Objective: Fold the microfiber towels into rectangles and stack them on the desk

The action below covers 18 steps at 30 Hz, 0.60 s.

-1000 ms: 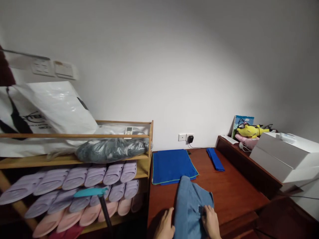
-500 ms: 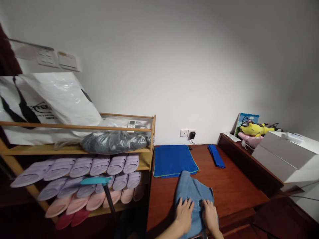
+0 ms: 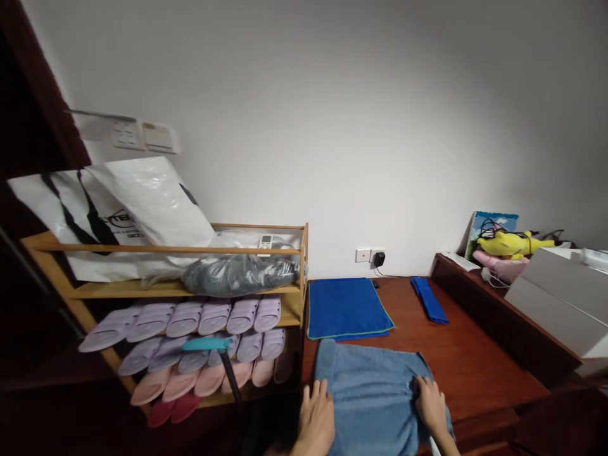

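A blue-grey towel [image 3: 368,392] lies spread over the front of the reddish-brown wooden table, with creases running sideways across it. Along its left edge rests my left hand [image 3: 316,415], fingers stretched forward and slightly apart. My right hand [image 3: 431,405] is at the towel's right side; its bent fingers pinch the puckered fabric. Just beyond the towel is a flat bright blue cloth [image 3: 349,308] with green edging. Farther right lies a narrow folded blue cloth [image 3: 430,301].
A wooden shoe rack [image 3: 304,272] on the left carries rows of purple and pink slippers, a white bag [image 3: 156,196] and a plastic-wrapped dark bundle [image 3: 247,275]. On the raised right ledge sit a yellow plush toy [image 3: 510,245] and a white box [image 3: 560,291]. A black plug [image 3: 379,258] is in the wall.
My hands have moved apart, left hand leftward and right hand rightward. The towel now spreads wider between them. The camera view has shifted a little left.
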Tool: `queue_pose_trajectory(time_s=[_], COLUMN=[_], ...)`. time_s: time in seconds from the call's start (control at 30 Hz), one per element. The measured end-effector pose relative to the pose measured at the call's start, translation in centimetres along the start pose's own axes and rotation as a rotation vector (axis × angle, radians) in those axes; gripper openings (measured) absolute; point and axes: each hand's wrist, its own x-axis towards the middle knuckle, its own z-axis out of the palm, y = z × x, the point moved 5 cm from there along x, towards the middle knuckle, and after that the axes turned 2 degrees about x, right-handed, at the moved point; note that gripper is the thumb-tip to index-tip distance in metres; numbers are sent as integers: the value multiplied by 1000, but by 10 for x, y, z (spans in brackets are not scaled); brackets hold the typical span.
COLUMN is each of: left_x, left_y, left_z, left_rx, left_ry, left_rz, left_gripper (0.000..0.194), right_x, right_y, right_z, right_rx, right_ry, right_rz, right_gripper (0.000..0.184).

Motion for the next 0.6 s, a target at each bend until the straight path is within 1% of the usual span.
queue_pose_trajectory(time_s=[0.07,0.13,0.2,0.23,0.27,0.37,0.43,0.5,0.6], left_x=[3,7,12,16,20,29,30,25,12], left_y=[23,52,75,81,84,77,65,49,23], left_z=[-9,-10,0,9,19,47,55,52,34], left_rx=[-37,-135,-228,-249,-253,-219,-203,-185,-116], left_ry=[20,41,36,20,-1,-27,-20,-9,-20], left_rz=[52,180,286,294,274,169,125,87,22], left_gripper=[54,57,60,61,62,62,62,62,64], right_x=[-1,-3,-4,-5,-5,-4,-3,0,5], right_y=[-1,-1,2,5,8,21,29,35,46], right_z=[0,0,0,0,-1,-1,0,0,0], right_rx=[-13,-31,-49,-59,-70,-97,-113,-125,-134], right_ry=[-2,-5,-8,-10,-12,-22,-28,-31,-36], right_rz=[0,-2,1,6,13,34,43,51,68], right_gripper=[41,40,40,40,40,40,40,41,39])
